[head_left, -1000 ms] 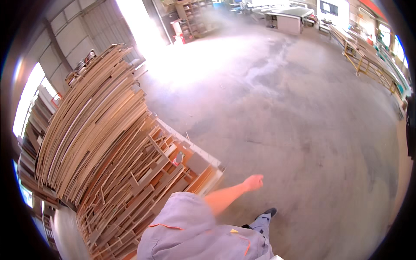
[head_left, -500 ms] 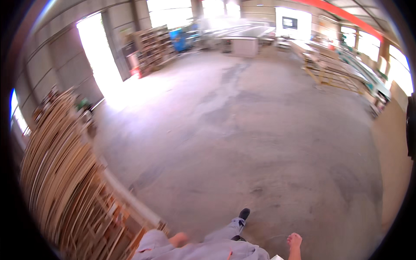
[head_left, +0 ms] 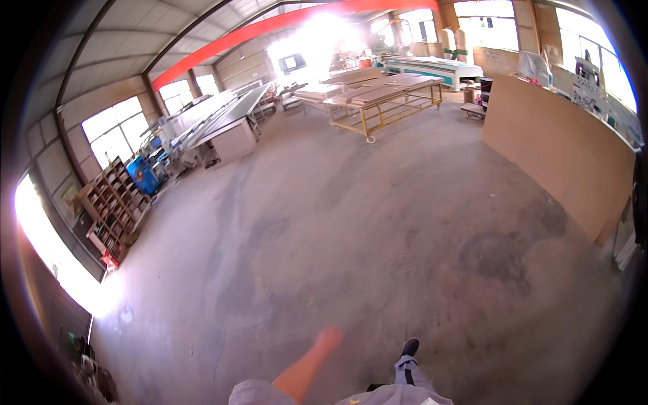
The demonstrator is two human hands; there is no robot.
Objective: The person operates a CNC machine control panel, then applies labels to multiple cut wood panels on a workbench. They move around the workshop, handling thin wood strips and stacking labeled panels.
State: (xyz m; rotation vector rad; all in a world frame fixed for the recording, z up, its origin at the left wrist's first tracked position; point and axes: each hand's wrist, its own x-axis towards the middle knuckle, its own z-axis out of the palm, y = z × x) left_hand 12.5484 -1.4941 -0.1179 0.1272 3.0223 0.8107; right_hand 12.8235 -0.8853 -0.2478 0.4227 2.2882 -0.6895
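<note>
My left hand [head_left: 330, 339] swings in front of my body at the lower middle, above the bare concrete floor [head_left: 324, 256]. Motion smears its fingers, so whether they are open or closed is unclear, and I make out nothing held in it. My right hand is out of view. Below, one dark shoe [head_left: 410, 347] and a grey trouser leg [head_left: 408, 371] show me mid-step.
A tan board partition [head_left: 553, 152] stands at the right. Ahead is a yellow-framed wheeled cart [head_left: 385, 125] carrying flat panels. Farther left are a long machine table [head_left: 233, 138], a blue machine [head_left: 142, 175] and a wooden pigeonhole shelf [head_left: 115, 206], near a bright doorway [head_left: 57, 253].
My view has turned to the right, and the stacked boards at the left have gone out of it. My left arm has swung forward; my right hand has left the view.
</note>
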